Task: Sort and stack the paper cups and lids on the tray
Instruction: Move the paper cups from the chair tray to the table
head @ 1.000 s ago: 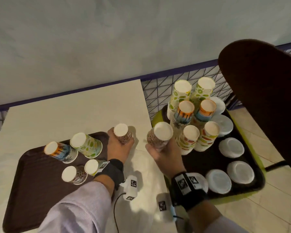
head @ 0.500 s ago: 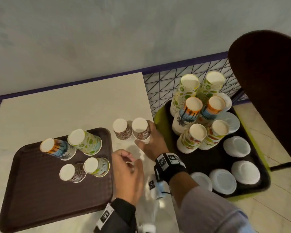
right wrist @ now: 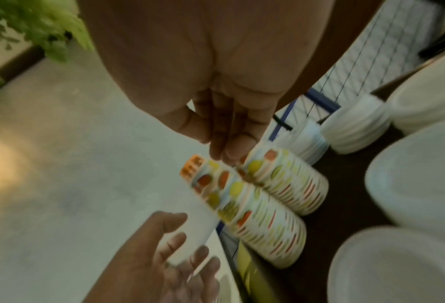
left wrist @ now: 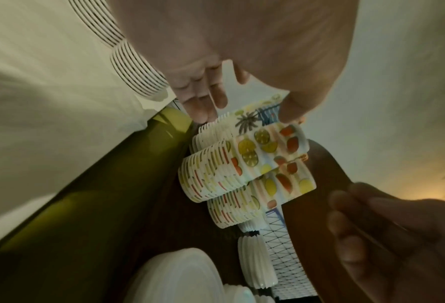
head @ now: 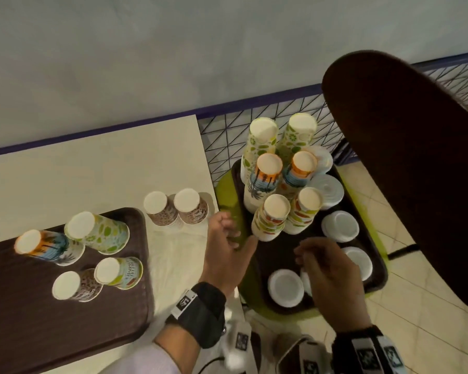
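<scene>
Two upside-down brown-patterned cups [head: 160,209] [head: 191,206] stand side by side on the white table, free of both hands. The left brown tray [head: 38,333] carries several upside-down single cups, among them a green-leaf cup [head: 103,233]. The right tray [head: 276,255] holds tall cup stacks, including the near fruit-print stack [head: 272,220] [left wrist: 242,164] [right wrist: 268,215], and piles of white lids [head: 285,287]. My left hand [head: 238,233] [left wrist: 247,106] hovers empty beside that fruit stack, fingers relaxed. My right hand [head: 308,255] [right wrist: 231,143] hangs loosely curled over the lids and holds nothing.
The right tray sits on a green stool [head: 227,190] just off the table's right edge. A dark chair back [head: 403,157] looms at the right. A wire mesh fence [head: 227,147] runs behind the stool. White cloth [head: 179,252] covers the table between the trays.
A second ago each hand held a brown-patterned cup. Both cups now stand on the table, and both hands have moved right, empty, to the tray on the stool.
</scene>
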